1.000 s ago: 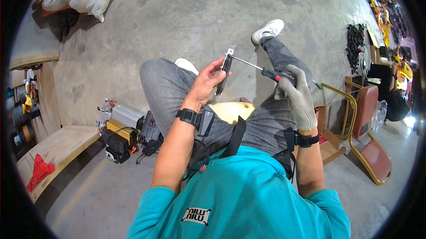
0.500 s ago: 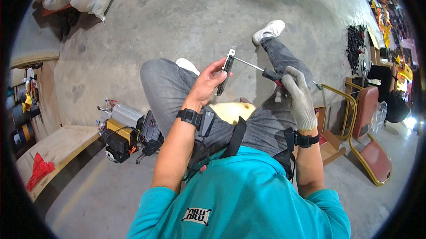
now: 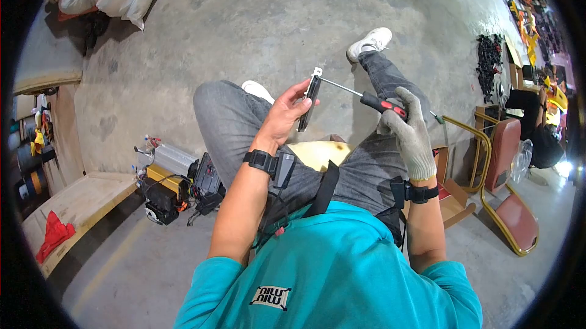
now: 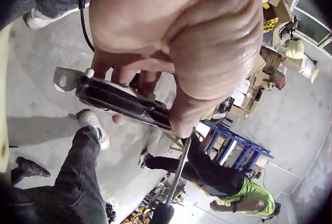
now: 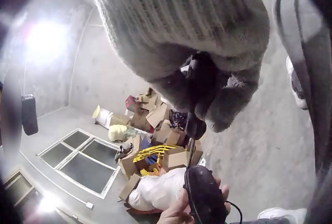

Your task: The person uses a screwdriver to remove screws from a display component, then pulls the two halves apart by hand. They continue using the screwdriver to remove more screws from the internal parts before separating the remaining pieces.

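In the head view my bare left hand grips a slim black part with thumb and fingers. A pale metal tab with a hole sticks out at one end of it in the left wrist view. My right hand, in a grey knitted glove, holds a screwdriver by its black and red handle. The blade reaches left, its tip at the tabbed end of the part in the head view. Seen from the right wrist, the gloved fingers wrap the handle, and the black part lies beyond the shaft.
Both hands are above my lap, over a yellow surface between my thighs. Motors and electrical units lie to the left beside a low bench. On the right are an open carton and a brown chair. Another person shows behind.
The screwdriver handle has turned, showing more red, and the gloved fingers have shifted around it. My left hand and the part stay nearly still. Someone's dark shoe has appeared at the top edge.
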{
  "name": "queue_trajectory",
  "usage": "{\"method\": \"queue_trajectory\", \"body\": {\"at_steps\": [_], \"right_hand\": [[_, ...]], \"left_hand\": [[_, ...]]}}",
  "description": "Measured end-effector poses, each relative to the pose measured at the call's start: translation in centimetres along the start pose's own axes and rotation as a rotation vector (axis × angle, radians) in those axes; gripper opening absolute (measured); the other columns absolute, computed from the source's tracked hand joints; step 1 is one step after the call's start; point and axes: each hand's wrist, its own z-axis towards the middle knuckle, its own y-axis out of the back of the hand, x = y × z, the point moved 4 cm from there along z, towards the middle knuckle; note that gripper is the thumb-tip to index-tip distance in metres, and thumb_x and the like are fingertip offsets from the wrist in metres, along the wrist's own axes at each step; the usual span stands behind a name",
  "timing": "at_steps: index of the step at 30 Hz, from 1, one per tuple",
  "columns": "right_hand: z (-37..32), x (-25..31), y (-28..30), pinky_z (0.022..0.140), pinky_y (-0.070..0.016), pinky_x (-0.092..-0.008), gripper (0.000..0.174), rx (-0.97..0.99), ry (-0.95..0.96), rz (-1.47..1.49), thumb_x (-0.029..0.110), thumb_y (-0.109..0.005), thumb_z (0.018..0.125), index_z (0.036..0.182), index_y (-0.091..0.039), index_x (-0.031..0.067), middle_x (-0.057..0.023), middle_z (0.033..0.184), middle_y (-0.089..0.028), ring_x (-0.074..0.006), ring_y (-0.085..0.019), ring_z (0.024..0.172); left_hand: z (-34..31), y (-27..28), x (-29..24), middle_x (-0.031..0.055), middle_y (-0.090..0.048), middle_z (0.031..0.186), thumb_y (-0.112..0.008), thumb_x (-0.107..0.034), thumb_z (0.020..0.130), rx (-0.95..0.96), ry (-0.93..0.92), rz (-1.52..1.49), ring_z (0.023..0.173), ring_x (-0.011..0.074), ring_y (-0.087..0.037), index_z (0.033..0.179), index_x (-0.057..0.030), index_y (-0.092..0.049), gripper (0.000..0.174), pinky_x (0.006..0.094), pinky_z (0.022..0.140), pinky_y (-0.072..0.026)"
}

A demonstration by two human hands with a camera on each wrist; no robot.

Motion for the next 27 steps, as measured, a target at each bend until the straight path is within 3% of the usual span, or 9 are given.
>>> {"method": "queue_trajectory", "body": {"at_steps": [4,11,13,17,19,23,25,27], "right_hand": [[0.05,0.33,0.31,0.070,-0.0516,-0.0258,0.056,0.090,-0.242,0.123,0.020,-0.063,0.091,0.138,-0.042,-0.0032,-0.0098,0.095,-0.062,-0.0131,-0.060,0.074],[0.01,0.28,-0.15,0.060,-0.0496,-0.0255,0.050,0.006,0.041,-0.027,0.024,-0.060,0.095,0.134,-0.046,-0.0035,-0.0090,0.093,-0.062,-0.0112,-0.058,0.073],[-0.03,0.63,-0.06,0.063,-0.0501,-0.0254,0.051,0.022,-0.194,0.080,0.021,-0.063,0.092,0.134,-0.047,-0.0036,-0.0089,0.096,-0.061,-0.0118,-0.059,0.075],[-0.02,-0.17,-0.03,0.062,-0.0508,-0.0249,0.051,0.072,-0.241,0.130,0.021,-0.063,0.091,0.134,-0.047,-0.0036,-0.0082,0.098,-0.061,-0.0113,-0.060,0.076],[-0.08,0.20,-0.31,0.057,-0.0503,-0.0239,0.045,0.026,-0.061,0.021,0.024,-0.059,0.096,0.131,-0.050,-0.0033,-0.0084,0.095,-0.061,-0.0105,-0.058,0.070],[0.15,0.36,0.01,0.056,-0.0494,-0.0246,0.044,0.017,-0.056,-0.018,0.024,-0.059,0.096,0.129,-0.051,-0.0036,-0.0086,0.092,-0.061,-0.0108,-0.058,0.068],[0.36,-0.02,0.26,0.056,-0.0496,-0.0248,0.047,0.087,-0.218,0.132,0.020,-0.064,0.092,0.130,-0.049,-0.0038,-0.0095,0.094,-0.061,-0.0110,-0.059,0.071],[0.40,0.08,0.16,0.057,-0.0495,-0.0247,0.047,0.088,-0.242,0.118,0.020,-0.064,0.091,0.130,-0.050,-0.0038,-0.0090,0.093,-0.061,-0.0106,-0.059,0.071]], "left_hand": [[0.06,-0.14,-0.03,0.0072,-0.058,0.128,-0.065,-0.010,0.096,0.015,-0.007,0.002,0.116,0.0196,-0.061,0.146,-0.0055,-0.044,0.055,0.0284,0.098,-0.0483],[-0.01,-0.05,-0.13,0.0071,-0.058,0.128,-0.066,-0.011,0.095,-0.005,-0.001,0.005,0.116,0.0192,-0.061,0.145,-0.0055,-0.046,0.054,0.0281,0.098,-0.0484],[-0.02,-0.07,-0.03,0.0072,-0.058,0.128,-0.066,-0.011,0.095,-0.003,-0.002,-0.006,0.116,0.0192,-0.061,0.145,-0.0053,-0.046,0.053,0.0281,0.098,-0.0484],[0.07,-0.05,0.12,0.0071,-0.058,0.128,-0.066,-0.012,0.095,0.002,-0.002,-0.004,0.116,0.0194,-0.061,0.145,-0.0055,-0.046,0.054,0.0283,0.098,-0.0484],[0.02,-0.07,0.05,0.0071,-0.058,0.128,-0.066,-0.012,0.095,0.002,-0.006,0.007,0.116,0.0195,-0.061,0.145,-0.0055,-0.046,0.055,0.0285,0.098,-0.0484],[0.03,-0.09,0.05,0.0070,-0.058,0.128,-0.066,-0.012,0.095,-0.009,0.007,0.004,0.116,0.0194,-0.061,0.145,-0.0053,-0.046,0.054,0.0286,0.099,-0.0479],[0.02,0.03,0.20,0.0069,-0.058,0.128,-0.066,-0.011,0.095,-0.013,0.010,0.005,0.116,0.0193,-0.061,0.145,-0.0052,-0.046,0.054,0.0285,0.099,-0.0478],[0.09,0.01,0.21,0.0068,-0.058,0.127,-0.065,-0.011,0.096,-0.002,-0.008,-0.003,0.116,0.0191,-0.061,0.145,-0.0052,-0.046,0.053,0.0278,0.098,-0.0479]]}}
